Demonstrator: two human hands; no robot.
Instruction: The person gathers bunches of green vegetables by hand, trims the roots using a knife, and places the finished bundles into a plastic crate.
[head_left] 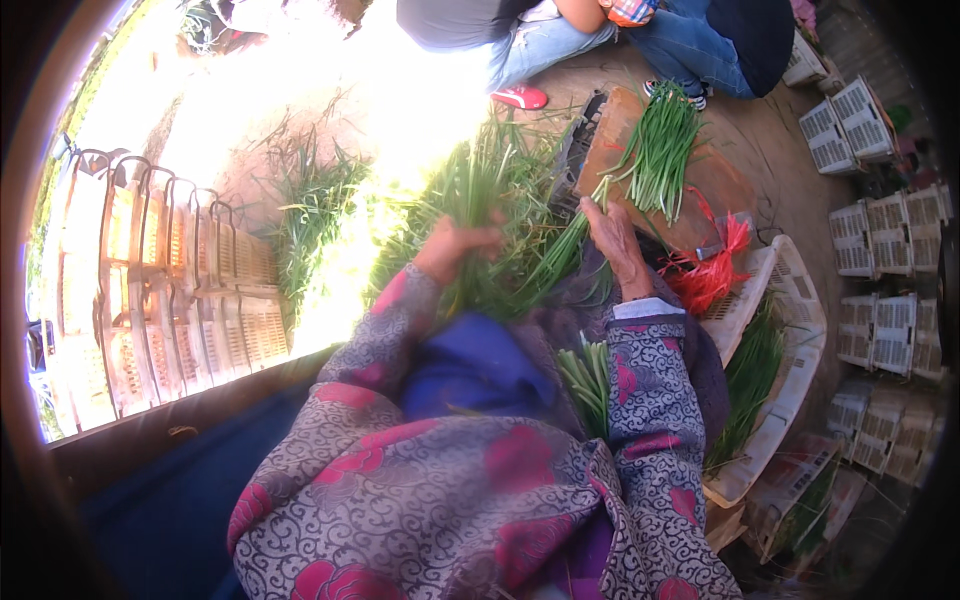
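Note:
My right hand (620, 245) is closed on the pale stem ends of a small bunch of garlic chives (565, 250), whose green leaves trail down to the left. My left hand (455, 250) is to the left, among blurred green blades (475, 185); motion smears its fingers, so its grip is unclear. On the board (725, 185) beyond my right hand lies a larger, neat bunch of chives (662, 145). Cut chive stems (588, 385) rest in my lap beside my right forearm.
Loose leaves (320, 200) litter the ground ahead. Red plastic ties (712, 265) lie by the board. At right stands a white crate (790, 400) holding chives, with more crates (880, 235) beyond. Stacked crates (165, 290) stand at left. People in jeans (690, 45) sit opposite.

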